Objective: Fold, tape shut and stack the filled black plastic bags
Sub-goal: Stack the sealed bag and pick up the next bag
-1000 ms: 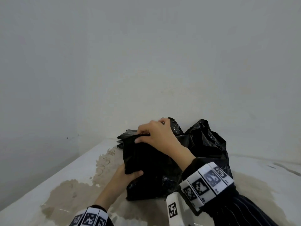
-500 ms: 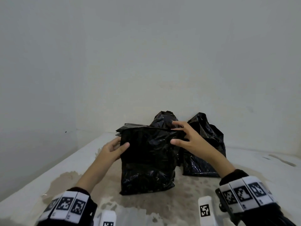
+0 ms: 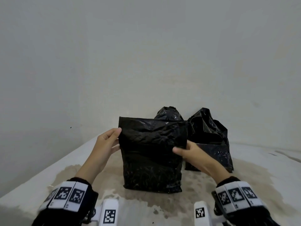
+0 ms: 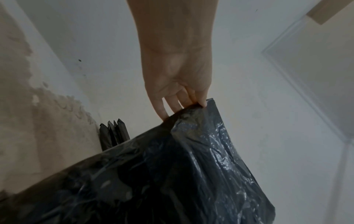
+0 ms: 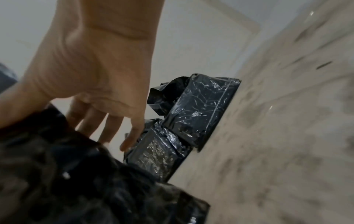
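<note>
Both our forearms reach fwd over the stained table (image 3: 48, 175), wrists w/ marker bands, palms turned in toward the front bag (image 3: 151, 154), which stands upright at the near centre of the table.

Our left hand (image 3: 106, 143) is at the bag's upper left edge: thumb on the near face, fingers (image 4: 173, 104) fairly straight behind the rim, pinching the plastic between them, as the left wrist view shows. Our right hand (image 3: 190, 150) is at the right side, lower than the left; thumb lies across the near face under the folded-down flap (image 3: 153, 132), fingers (image 5: 113, 127) extend nearly straight behind the bag. So it pinches the right edge too, though exact contact of the fingertips is blurred in the right wrist view.

The bag's top is folded over toward us, flap hanging down the upper front. Contents not visible; the lower part looks filled out and boxy.

Behind it, against the wall (image 3: 146, 54): a 2nd bag (image 3: 169, 112) mostly hidden, top crumpled, and to the far right a 3rd bag (image 3: 211, 144) w/ its mouth loose and open-looking. In the left wrist view, some narrow black folded pieces (image 4: 113, 133) stand by the wall on the far left; can't tell what they are.
</note>
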